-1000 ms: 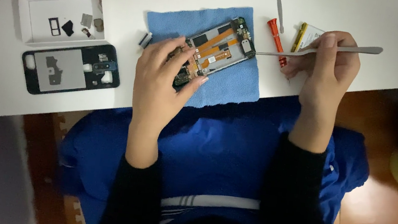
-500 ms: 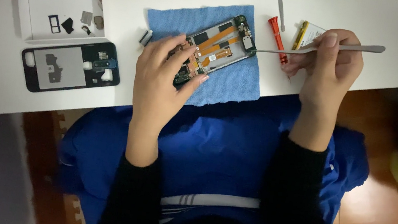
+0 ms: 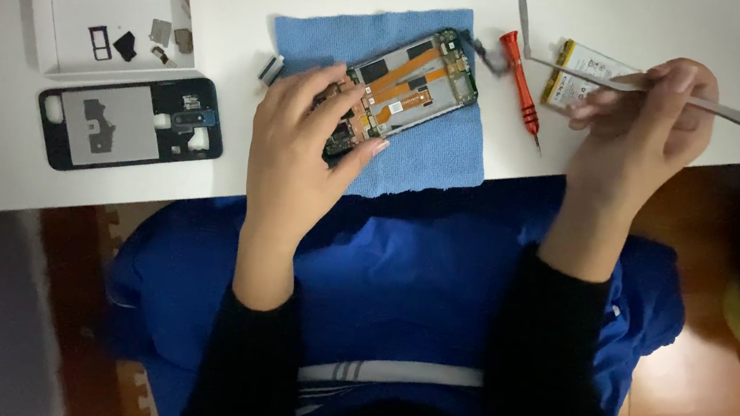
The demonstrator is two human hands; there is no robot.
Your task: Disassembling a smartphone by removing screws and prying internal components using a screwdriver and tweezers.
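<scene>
While pinning the opened phone (image 3: 404,85) steady on the blue cloth (image 3: 424,153), left hand (image 3: 302,148) clamped, right hand (image 3: 638,128) pinching metal spudger (image 3: 593,75) ready.

1 opened phone (image 3: 404,85) on 1 blue cloth (image 3: 433,155) | left of the cloth: 1 black back cover (image 3: 131,122), 1 white tray (image 3: 65,11) holding 4 small parts | right of the cloth: 1 red screwdriver (image 3: 520,71), 1 battery (image 3: 578,83), 1 metal pry tool (image 3: 635,82) | 2 hands.

Single head view; looks steeply down, close over white table (image 3: 601,11) edge.
</scene>
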